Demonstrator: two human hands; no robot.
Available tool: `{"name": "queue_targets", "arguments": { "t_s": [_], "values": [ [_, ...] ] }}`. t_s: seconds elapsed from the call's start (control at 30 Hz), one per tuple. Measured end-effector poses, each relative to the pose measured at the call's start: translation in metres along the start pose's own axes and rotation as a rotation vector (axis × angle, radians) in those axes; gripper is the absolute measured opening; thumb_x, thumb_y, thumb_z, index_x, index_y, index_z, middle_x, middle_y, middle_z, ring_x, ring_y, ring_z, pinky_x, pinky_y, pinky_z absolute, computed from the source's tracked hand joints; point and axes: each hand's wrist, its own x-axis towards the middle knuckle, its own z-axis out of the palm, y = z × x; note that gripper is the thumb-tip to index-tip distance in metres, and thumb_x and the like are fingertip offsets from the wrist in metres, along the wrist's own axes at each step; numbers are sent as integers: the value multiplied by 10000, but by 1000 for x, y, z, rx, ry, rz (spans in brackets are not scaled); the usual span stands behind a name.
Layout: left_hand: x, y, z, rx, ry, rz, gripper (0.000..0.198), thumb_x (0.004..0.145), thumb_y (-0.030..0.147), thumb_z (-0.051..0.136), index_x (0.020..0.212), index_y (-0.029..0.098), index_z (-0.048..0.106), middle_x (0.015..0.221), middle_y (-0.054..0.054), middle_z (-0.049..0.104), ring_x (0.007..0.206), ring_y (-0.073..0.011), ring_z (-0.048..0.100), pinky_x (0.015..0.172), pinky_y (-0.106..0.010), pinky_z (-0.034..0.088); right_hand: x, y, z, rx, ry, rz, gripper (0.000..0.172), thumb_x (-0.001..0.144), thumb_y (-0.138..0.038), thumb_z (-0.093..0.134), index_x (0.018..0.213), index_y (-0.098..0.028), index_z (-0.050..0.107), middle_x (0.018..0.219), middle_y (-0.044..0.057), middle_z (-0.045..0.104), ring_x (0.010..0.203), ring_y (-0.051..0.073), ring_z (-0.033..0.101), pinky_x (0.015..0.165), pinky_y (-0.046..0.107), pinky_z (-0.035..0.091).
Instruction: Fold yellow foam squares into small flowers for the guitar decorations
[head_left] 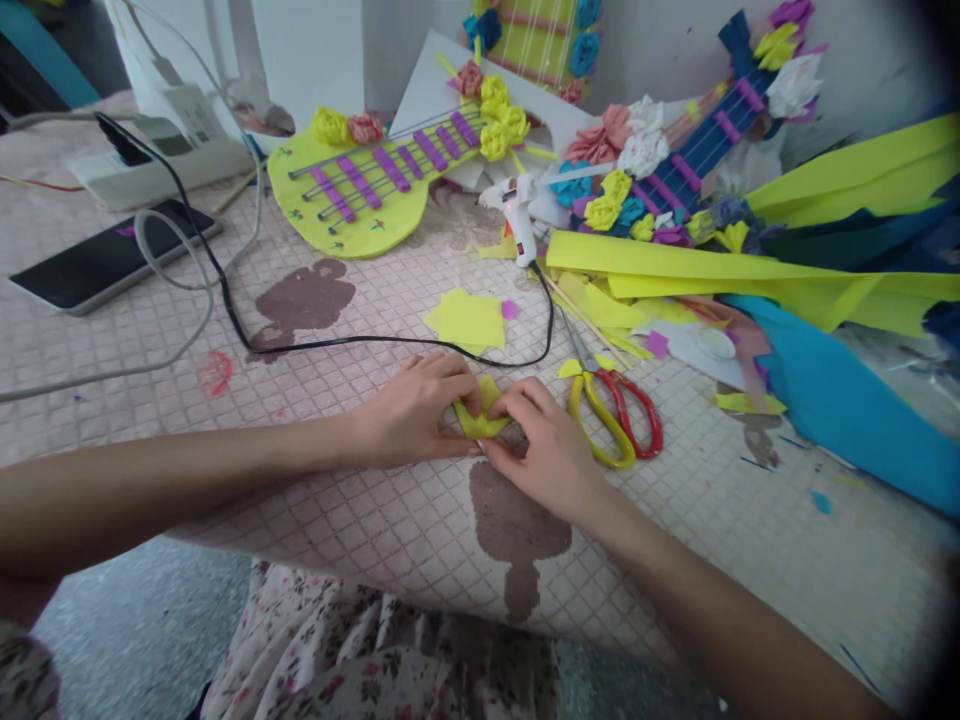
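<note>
Both hands meet at the near middle of the table on a small folded yellow foam piece (480,412). My left hand (416,412) pinches its left side with curled fingers. My right hand (541,450) presses and pinches its right side, thumb underneath. The piece rests on the pink quilted table cover (360,520). Scissors with yellow and red handles (619,415) lie just right of my right hand. A flat yellow foam sheet (466,320) lies a little beyond the hands.
A white glue gun (519,215) stands beyond, its black cord (375,342) looping across the cover. A yellow foam guitar (375,185), paper flowers, a phone (105,258) at left, and yellow and blue foam sheets (825,390) at right.
</note>
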Motion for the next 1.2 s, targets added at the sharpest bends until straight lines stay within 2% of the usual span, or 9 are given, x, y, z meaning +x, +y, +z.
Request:
{"name": "queue_targets", "arguments": {
  "t_s": [0.1,0.17,0.27,0.33,0.5,0.63,0.97,1.2],
  "values": [
    [1,-2,-3,-22,-22,1,347,666,371,779,899,170,617,942,-57,580,943,-224,549,851,-353,410,0,0,-2,6,-22,2,168,775,-249,613,913,-219,522,967,48,528,894,208,569,737,350,480],
    [1,-3,-5,-55,-32,5,328,694,376,759,907,168,620,934,-56,580,924,-212,552,846,-344,415,0,0,-3,21,-24,-2,185,773,-247,618,926,-217,519,977,51,530,901,209,568,725,341,476],
    [1,-5,-7,-113,-35,25,169,813,308,639,880,154,618,886,-52,581,839,-170,551,785,-302,429,0,2,-3,62,-12,1,108,817,-199,561,912,-210,512,951,46,533,828,177,570,668,306,461],
    [2,-6,-8,-128,-30,32,81,844,214,573,856,144,614,867,-49,578,814,-155,545,757,-280,430,0,3,-3,79,3,15,88,830,-146,520,891,-209,511,923,38,536,770,156,560,637,289,448],
    [2,-3,-6,-98,9,11,86,810,126,555,874,140,611,878,-49,574,842,-160,544,749,-269,436,1,4,0,55,18,45,114,799,-107,533,851,-205,508,907,36,542,740,153,542,630,285,437],
    [2,-3,-4,-91,25,1,110,791,108,560,882,140,613,894,-54,563,834,-157,542,727,-261,441,2,3,1,51,16,54,97,806,-115,533,828,-202,496,887,28,535,737,150,539,640,286,440],
    [3,-1,-1,-88,47,-21,45,791,99,558,761,125,579,836,-46,534,755,-136,514,685,-253,424,3,1,2,32,22,69,80,821,-133,524,795,-197,485,859,24,528,757,156,545,671,290,447],
    [3,-1,2,-55,76,-17,52,779,92,551,749,133,560,813,-35,529,730,-129,503,675,-255,415,3,2,2,25,30,59,79,821,-134,524,787,-196,489,847,22,531,732,150,541,645,284,437]
  ]
}}
